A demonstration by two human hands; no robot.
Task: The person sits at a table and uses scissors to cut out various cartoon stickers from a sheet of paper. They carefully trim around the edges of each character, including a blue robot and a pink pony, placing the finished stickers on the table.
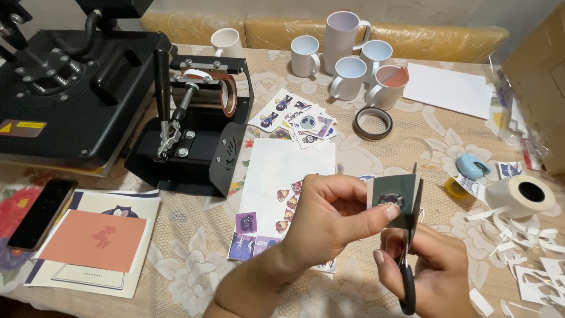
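The left hand (329, 215) pinches a small dark printed cutout (393, 193) between thumb and fingers, tilting it up so the black scissors (410, 235) can bite its right edge — the right hand (432, 274) is closed through their handles. Paper trimmings (529, 259) lie right. A yellow warning sticker (22, 126) sits on the black heat press (65, 94), far left.

heat press (65, 88) cropped, scissor handles (407, 288) hidden

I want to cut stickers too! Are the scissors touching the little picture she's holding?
Touching. The head view shows the scissors blades closing over the right edge of the small picture, which the left hand pinches while the right hand works the scissors.
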